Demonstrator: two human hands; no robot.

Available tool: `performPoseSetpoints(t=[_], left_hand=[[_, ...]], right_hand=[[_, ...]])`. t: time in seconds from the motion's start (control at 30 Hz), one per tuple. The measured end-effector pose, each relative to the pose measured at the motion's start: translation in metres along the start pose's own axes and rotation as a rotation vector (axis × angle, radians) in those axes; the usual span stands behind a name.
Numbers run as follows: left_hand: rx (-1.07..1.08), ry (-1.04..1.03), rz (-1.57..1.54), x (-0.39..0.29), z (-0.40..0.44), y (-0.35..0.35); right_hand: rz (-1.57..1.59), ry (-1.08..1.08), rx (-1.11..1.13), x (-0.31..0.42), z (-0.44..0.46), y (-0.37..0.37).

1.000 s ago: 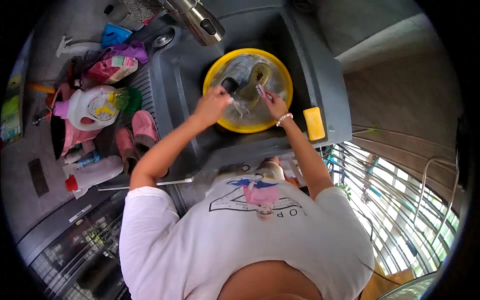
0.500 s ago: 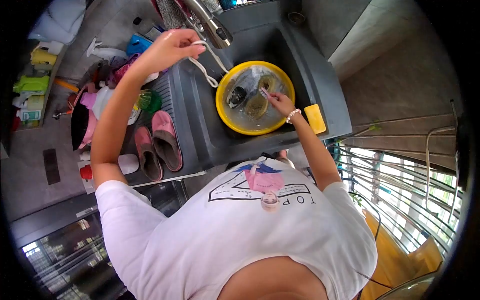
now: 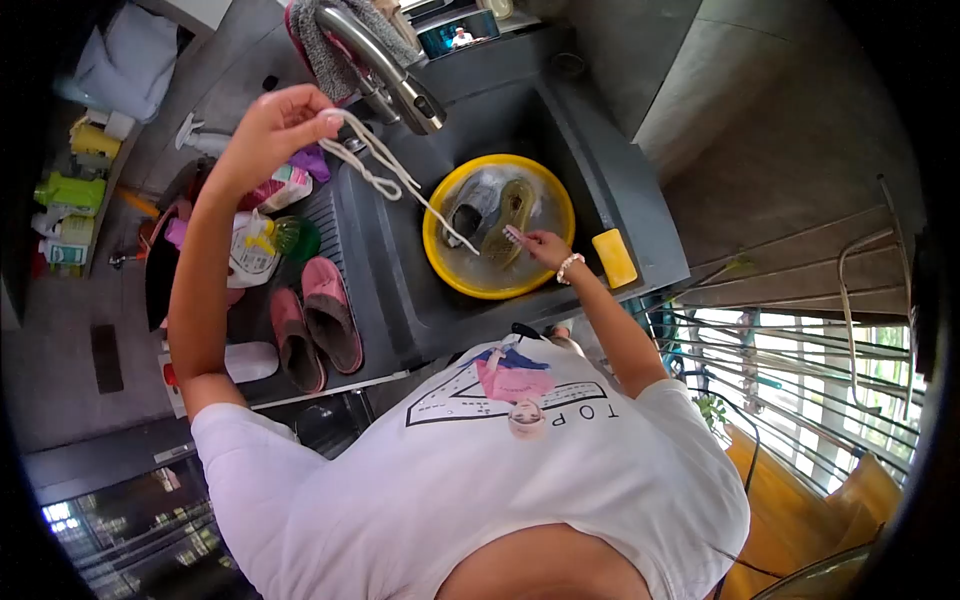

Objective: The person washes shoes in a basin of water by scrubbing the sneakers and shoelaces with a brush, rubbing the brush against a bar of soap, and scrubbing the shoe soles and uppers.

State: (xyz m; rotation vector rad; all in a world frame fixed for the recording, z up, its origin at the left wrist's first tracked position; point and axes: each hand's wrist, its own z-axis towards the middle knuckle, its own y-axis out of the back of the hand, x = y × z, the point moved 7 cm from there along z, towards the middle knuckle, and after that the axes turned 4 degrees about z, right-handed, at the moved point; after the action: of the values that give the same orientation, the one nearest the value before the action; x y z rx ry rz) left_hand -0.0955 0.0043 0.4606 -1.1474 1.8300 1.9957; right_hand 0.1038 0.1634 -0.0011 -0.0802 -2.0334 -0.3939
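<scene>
My left hand, raised left of the faucet, pinches a looped white shoelace. The lace's lower end dangles over the basin. A yellow-rimmed basin of cloudy water stands in the sink. My right hand, with a beaded bracelet at the wrist, grips a small pink brush that looks like a toothbrush, its head over the basin. Inside the basin are a shoe with an olive-brown sole turned up and a dark shoe opening. The rest of the shoes is partly hidden by suds.
The faucet hangs over the dark grey sink. A yellow soap bar lies on the right ledge. Pink slippers and bottles stand on the left drainboard. A phone sits at the back.
My left hand has moved left and slightly down, drawing the shoelace out so its end hangs over the basin. My right hand still holds the brush over the basin. The view has shifted slightly.
</scene>
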Motion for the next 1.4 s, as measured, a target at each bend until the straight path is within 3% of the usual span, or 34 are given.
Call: performPoseSetpoints(t=[0.1, 0.2, 0.4, 0.57, 0.87, 1.07, 1.23, 1.4], left_hand=[[0.048, 0.053, -0.03, 0.009, -0.001, -0.025], [0.124, 0.084, 0.09, 0.015, 0.003, -0.05], [0.142, 0.063, -0.181, 0.023, 0.02, -0.098], [0.14, 0.028, -0.191, 0.019, 0.041, -0.114], [0.134, -0.057, -0.368, -0.034, 0.088, -0.149], [0.144, -0.102, -0.392, -0.065, 0.112, -0.164], [0.134, -0.133, -0.409, -0.084, 0.132, -0.166], [0.006, -0.202, -0.425, -0.113, 0.158, -0.147]], right_hand=[[0.003, 0.028, -0.036, -0.017, 0.004, -0.001], [0.046, -0.127, 0.026, 0.004, -0.025, -0.008], [-0.057, -0.092, -0.01, 0.011, -0.052, -0.001], [0.05, -0.125, -0.075, 0.015, -0.077, 0.007], [0.055, 0.028, -0.186, 0.001, -0.085, 0.012], [-0.052, 0.003, -0.187, -0.005, -0.084, 0.018], [0.042, -0.022, -0.193, -0.013, -0.083, 0.02], [-0.01, -0.001, -0.186, -0.016, -0.077, 0.019]])
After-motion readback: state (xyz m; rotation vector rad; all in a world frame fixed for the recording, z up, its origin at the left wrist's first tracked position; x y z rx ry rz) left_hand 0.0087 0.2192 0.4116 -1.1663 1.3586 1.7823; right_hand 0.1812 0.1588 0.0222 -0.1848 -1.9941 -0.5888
